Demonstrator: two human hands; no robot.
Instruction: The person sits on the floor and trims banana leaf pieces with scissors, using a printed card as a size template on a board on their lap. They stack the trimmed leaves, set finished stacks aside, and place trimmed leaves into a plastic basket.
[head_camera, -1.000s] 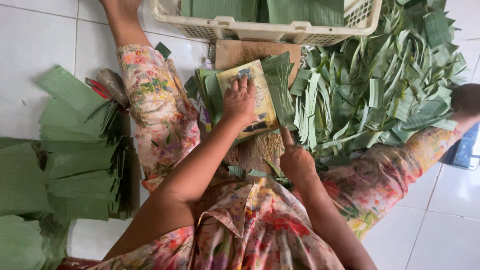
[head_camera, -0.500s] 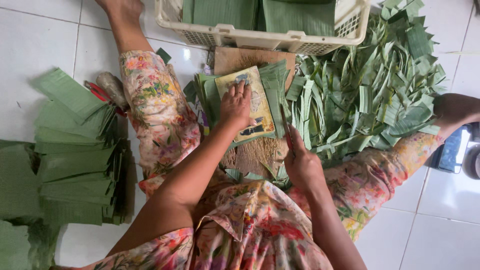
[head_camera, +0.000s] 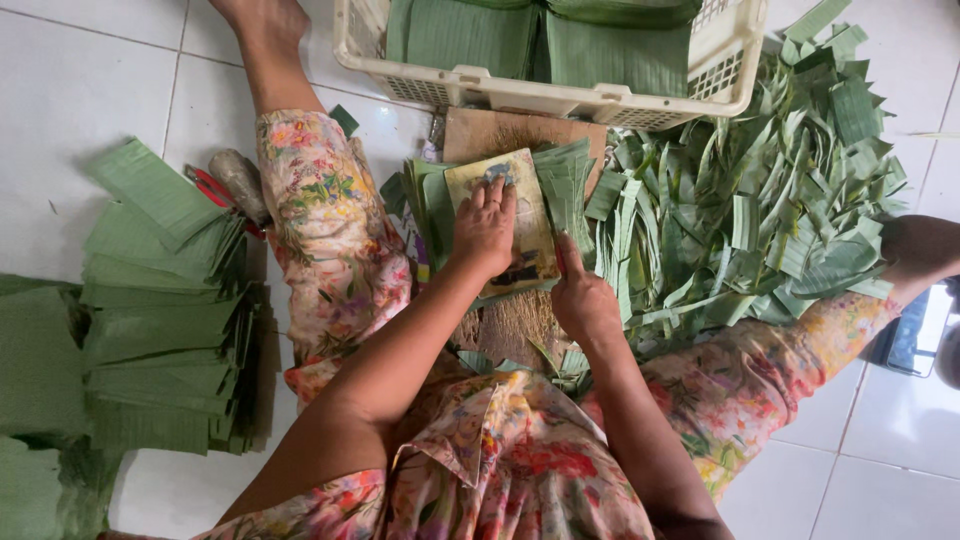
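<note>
A worn yellowish rectangular card lies flat atop a stack of green banana-leaf pieces on a scored wooden board, its long edge running away from the person.

Cream plastic basket at top centre w/ perforated walls, packed w/ folded green leaf sheets. Right of centre – big loose heap of narrow leaf offcuts, strips lying every which way, spilling from just under the basket down to the floral-clad leg. Left side: stack of flat cut leaf rectangles, fanned and tilted, more green sheets at far left edge. Betw. that stack and the other leg – red-handled tool, partly hidden, kind unclear. White tiled floor w/ grey grout lines. Dark object at right edge, half cut off.
</note>
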